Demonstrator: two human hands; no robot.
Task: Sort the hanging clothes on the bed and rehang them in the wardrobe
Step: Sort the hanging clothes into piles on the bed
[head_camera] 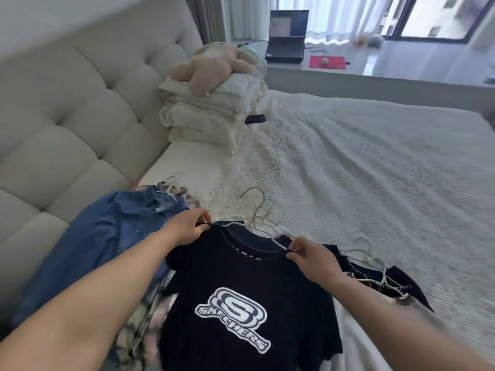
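Observation:
A black T-shirt [241,285] with a white logo lies on the bed on a white wire hanger [257,210]. My left hand [187,227] pinches its left shoulder seam, and my right hand [310,257] pinches the right shoulder by the collar. To the left a blue denim shirt [107,236] lies on its own hanger over a floral garment [150,314]. On the right sits another dark garment [399,279] with stitched edging on a white hanger [367,253]. A white garment [353,341] lies under the black T-shirt.
The white textured bedspread [361,162] stretches away to the right. Folded cream bedding [214,108] with a plush bear [209,68] on top is stacked by the tufted headboard [67,103]. A dark phone-like object [255,119] lies beside the stack. A laptop [286,36] stands on the window ledge.

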